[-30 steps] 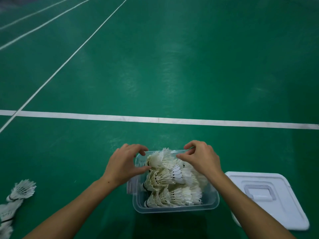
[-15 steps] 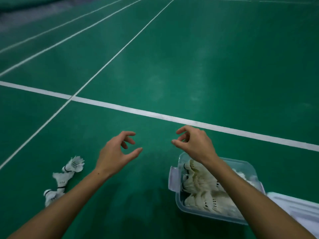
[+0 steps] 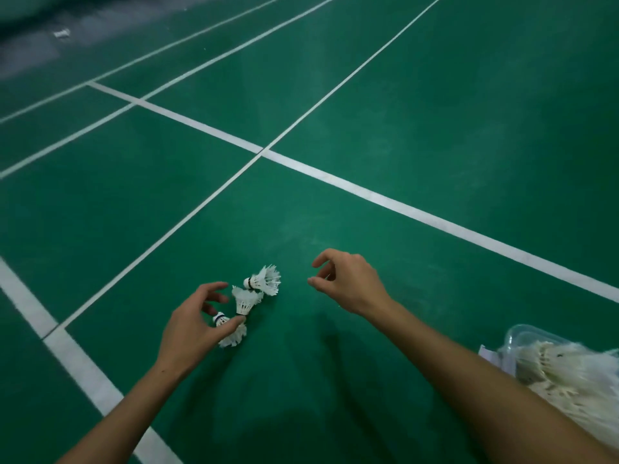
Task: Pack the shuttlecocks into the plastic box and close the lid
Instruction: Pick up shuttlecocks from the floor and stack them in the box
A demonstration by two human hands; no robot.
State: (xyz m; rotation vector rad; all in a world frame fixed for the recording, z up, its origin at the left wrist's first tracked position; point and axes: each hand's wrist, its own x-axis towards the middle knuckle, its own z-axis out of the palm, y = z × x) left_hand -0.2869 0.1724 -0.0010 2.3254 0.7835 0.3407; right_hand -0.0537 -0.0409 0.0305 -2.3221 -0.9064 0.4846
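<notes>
Three loose white feather shuttlecocks lie close together on the green court floor: a far one (image 3: 264, 281), a middle one (image 3: 246, 301) and a near one (image 3: 231, 334). My left hand (image 3: 197, 326) reaches over the near one with fingers spread. Its thumb lies across the feathers and the cork shows between thumb and fingers. My right hand (image 3: 351, 283) hovers to the right of the group, loosely curled, holding nothing. The clear plastic box (image 3: 522, 339) sits at the lower right edge, lidless and heaped with shuttlecocks (image 3: 562, 370), partly hidden by my right forearm.
White court lines (image 3: 335, 177) cross the green floor ahead and to the left. A small white object (image 3: 62, 33) lies far off at the top left. The box lid is out of view.
The view swung left, away from the box. Both hands left the box and moved to the loose shuttlecocks, and my left hand now reaches onto the near one.
</notes>
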